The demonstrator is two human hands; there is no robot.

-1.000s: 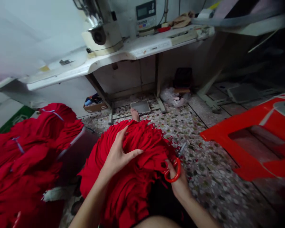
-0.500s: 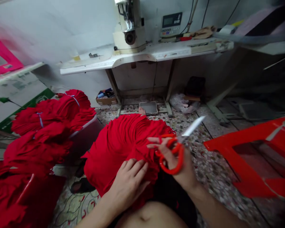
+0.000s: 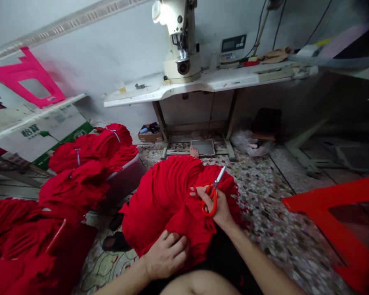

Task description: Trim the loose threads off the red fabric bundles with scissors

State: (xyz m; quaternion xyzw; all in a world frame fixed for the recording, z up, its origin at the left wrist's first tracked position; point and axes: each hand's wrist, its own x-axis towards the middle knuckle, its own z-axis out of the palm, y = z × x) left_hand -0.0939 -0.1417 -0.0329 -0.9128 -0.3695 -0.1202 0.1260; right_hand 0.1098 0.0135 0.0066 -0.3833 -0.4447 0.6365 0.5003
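Steadying red cloth (image 3: 162, 196), apparently: left hand (image 3: 167, 254) curled near side, grip unclear; right hand (image 3: 222, 209) gripping scissors (image 3: 214, 185); any snip needs fabric steady.

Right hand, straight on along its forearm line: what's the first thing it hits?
Most likely the heaped red cloth. The right hand, holding the scissors, has its fingers over that cloth. One view leaves the gap unclear; they may already touch.
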